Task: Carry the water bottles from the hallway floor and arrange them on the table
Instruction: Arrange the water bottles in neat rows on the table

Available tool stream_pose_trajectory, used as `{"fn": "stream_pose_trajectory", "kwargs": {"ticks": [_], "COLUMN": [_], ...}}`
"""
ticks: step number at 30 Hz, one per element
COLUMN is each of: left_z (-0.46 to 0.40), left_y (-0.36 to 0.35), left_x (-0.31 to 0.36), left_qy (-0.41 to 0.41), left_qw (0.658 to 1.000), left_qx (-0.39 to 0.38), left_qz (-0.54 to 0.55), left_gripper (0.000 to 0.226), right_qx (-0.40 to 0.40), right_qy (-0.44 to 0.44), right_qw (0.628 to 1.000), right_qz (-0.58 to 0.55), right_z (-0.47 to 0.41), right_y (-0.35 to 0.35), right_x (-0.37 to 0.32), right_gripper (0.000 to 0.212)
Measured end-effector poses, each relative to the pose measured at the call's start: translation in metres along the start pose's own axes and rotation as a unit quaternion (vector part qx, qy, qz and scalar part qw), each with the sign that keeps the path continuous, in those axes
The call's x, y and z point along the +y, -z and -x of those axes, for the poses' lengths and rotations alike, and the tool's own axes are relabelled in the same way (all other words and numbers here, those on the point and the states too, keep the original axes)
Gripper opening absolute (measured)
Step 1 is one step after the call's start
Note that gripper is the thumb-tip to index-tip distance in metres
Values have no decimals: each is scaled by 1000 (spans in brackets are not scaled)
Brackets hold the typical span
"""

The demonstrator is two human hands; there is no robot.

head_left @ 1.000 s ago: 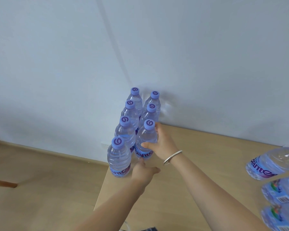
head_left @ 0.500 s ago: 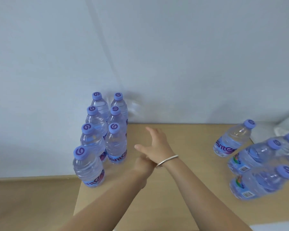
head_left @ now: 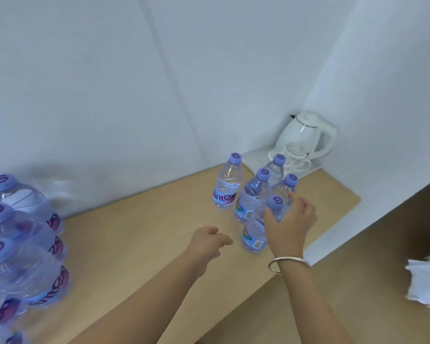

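Note:
Several clear water bottles with purple caps stand in a loose cluster [head_left: 251,197] at the far right of the wooden table [head_left: 147,232]. My right hand [head_left: 289,224], a silver bangle on its wrist, grips the nearest bottle [head_left: 255,232] of that cluster around its shoulder, just under the cap. My left hand [head_left: 206,240] hovers over the table to the left of that bottle, fingers loosely curled, holding nothing. Several more bottles stand in tidy rows [head_left: 23,244] at the table's left end, blurred and close to the camera.
A white electric kettle [head_left: 305,137] sits on a white tray [head_left: 255,157] in the corner behind the cluster, with white cups in front of it. White walls close the back and right. Something white [head_left: 427,284] shows at the right edge.
The view has swung to the right, from the tidy rows to the loose cluster. My right hand left the rows, crossed the table and took hold of the nearest bottle. My left hand followed.

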State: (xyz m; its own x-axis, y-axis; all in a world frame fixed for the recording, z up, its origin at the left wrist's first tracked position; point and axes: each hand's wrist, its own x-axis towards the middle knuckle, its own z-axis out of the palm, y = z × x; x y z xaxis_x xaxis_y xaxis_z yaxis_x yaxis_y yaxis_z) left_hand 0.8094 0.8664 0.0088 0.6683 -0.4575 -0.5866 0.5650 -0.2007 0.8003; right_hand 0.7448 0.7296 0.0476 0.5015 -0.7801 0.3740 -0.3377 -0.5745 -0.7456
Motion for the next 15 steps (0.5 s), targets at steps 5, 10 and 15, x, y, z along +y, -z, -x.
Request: {"fn": "stream_pose_trajectory", "kwargs": {"ticks": [5,10,15], "left_z": [-5,-8,-5], "left_y": [-21,-24,-14], "left_x": [1,2,-1], "left_qy": [8,3,19], "left_qw": [999,998,998], "left_qx": [-29,-39,-32], "left_qz": [-24,-40,-40], "left_gripper": [60,53,48], "right_qx": [-101,-116,-134], "right_qy": [-69,-78,-93], "right_qw": [990,984,978], "right_qz": [-69,-109,-131], "right_z": [-7,-6,-6], "right_y": [-10,-16,-14], "right_x": [15,28,34], "right_gripper": [47,39,43]}}
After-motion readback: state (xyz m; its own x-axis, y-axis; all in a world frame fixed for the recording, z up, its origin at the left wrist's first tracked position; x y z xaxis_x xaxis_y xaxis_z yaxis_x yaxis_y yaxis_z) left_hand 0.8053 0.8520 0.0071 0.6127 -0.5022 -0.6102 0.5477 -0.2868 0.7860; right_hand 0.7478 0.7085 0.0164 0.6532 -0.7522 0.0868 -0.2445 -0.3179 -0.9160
